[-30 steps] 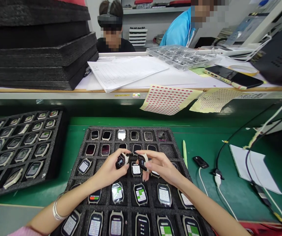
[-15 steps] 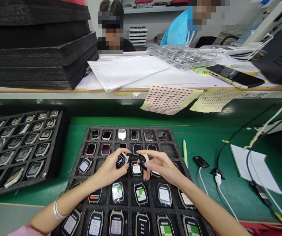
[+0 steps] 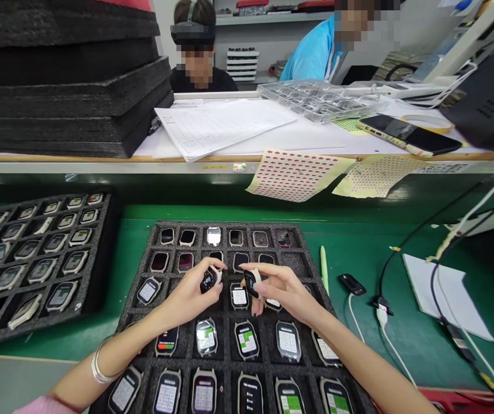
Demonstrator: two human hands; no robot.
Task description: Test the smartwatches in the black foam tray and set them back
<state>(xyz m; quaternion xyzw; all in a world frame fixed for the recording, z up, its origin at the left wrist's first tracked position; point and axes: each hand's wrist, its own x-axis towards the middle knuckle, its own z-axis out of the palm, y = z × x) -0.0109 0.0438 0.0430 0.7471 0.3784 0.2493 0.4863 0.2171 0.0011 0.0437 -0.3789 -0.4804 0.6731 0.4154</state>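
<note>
Head view: left hand (image 3: 191, 290) grips a dark-faced smartwatch (image 3: 209, 280), right hand (image 3: 283, 293) pinches a second smartwatch (image 3: 251, 283) — fingertips on the pale case edges, screens kept clear — both just above the black foam tray (image 3: 229, 225).

Stacked black foam sheets (image 3: 57, 98), a smartphone (image 3: 410, 141), a red-dotted sticker sheet (image 3: 298, 175)

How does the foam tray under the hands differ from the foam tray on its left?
The foam tray under the hands has the left hand and right hand above it; the foam tray on its left has none. The first shows dark screens in its far rows; the second shows mostly lit screens. Both hold watches on a green mat.
</note>
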